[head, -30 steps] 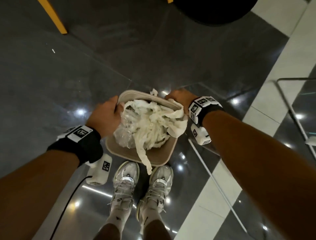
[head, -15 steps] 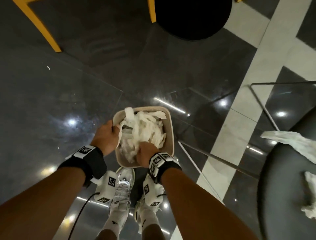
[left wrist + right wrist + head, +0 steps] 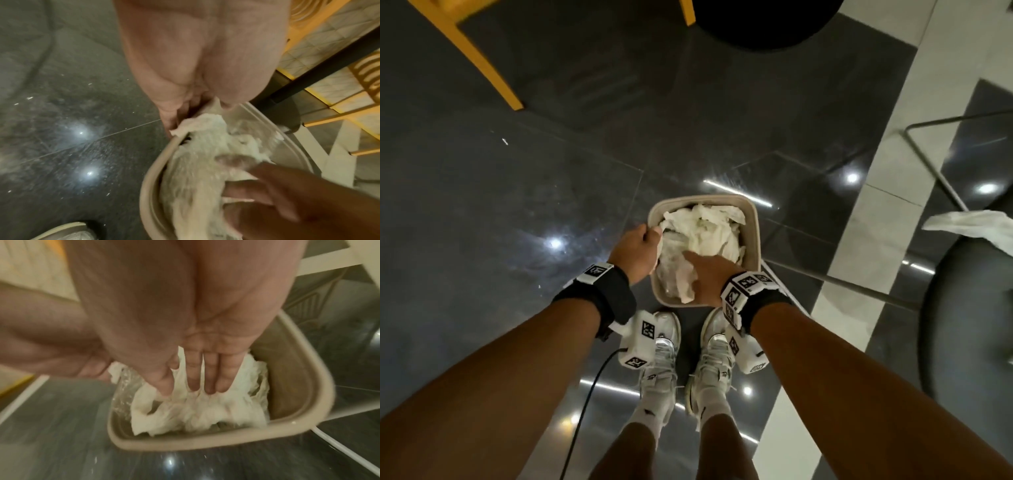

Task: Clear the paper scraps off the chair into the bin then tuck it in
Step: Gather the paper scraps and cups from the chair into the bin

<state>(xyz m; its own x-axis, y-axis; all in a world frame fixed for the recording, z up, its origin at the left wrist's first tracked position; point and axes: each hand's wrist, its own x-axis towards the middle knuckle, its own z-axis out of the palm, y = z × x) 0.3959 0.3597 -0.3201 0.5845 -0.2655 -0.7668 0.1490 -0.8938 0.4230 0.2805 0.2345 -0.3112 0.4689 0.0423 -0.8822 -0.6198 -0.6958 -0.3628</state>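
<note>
A beige bin (image 3: 755, 240) stands on the dark floor just ahead of my feet, full of white paper scraps (image 3: 709, 229). My left hand (image 3: 637, 251) grips the bin's left rim, its fingers (image 3: 176, 113) curled over the edge by a bit of paper (image 3: 201, 123). My right hand (image 3: 709, 274) lies flat inside the bin. Its straight fingers (image 3: 207, 381) press down on the paper scraps (image 3: 205, 413) within the bin's rim (image 3: 304, 386). At the right edge, the dark chair seat (image 3: 969, 325) still carries a white scrap (image 3: 972, 226).
Yellow chair legs (image 3: 482, 61) and a black round base (image 3: 767, 24) stand at the far side. A thin metal chair frame (image 3: 935, 171) crosses the white floor stripe (image 3: 876, 205) on the right. My shoes (image 3: 661, 349) sit right behind the bin.
My right hand left the bin's far rim and went inside, pressing the paper down. The strip that hung over the near edge now lies inside. The chair seat came into view at right.
</note>
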